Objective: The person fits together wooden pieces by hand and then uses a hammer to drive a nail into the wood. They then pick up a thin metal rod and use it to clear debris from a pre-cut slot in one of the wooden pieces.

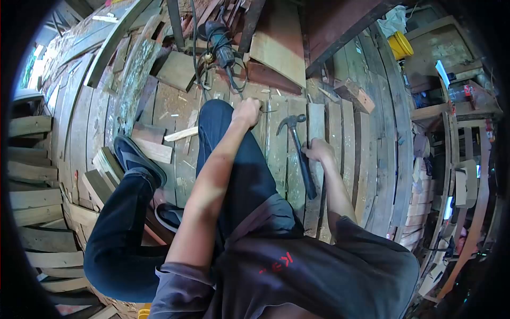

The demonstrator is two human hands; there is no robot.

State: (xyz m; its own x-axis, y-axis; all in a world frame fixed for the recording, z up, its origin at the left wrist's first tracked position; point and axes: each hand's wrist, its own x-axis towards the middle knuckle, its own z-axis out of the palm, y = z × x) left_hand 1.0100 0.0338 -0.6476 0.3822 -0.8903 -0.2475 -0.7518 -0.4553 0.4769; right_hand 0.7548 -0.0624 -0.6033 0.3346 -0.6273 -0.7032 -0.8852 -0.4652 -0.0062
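My left hand (pixel 247 112) is closed beside my raised knee, with a thin, dark, nail-like piece (pixel 270 111) sticking out past its fingers. To its right a claw hammer (pixel 298 139) with a dark handle slants over the boards, head away from me. My right hand (pixel 319 151) has curled fingers against the right side of the handle, just below the head; how far they wrap around it is hard to see. Under the hand runs a pale plank (pixel 316 119), one of several laid side by side.
A corded power tool (pixel 222 50) with coiled cable lies ahead, near a broad board (pixel 279 42). A wood block (pixel 355 97) sits right of the planks. Offcuts (pixel 154 148) lie by my sandaled foot (pixel 139 158). Stacked timber (pixel 34 173) lines the left; cluttered shelving (pixel 462 111) stands right.
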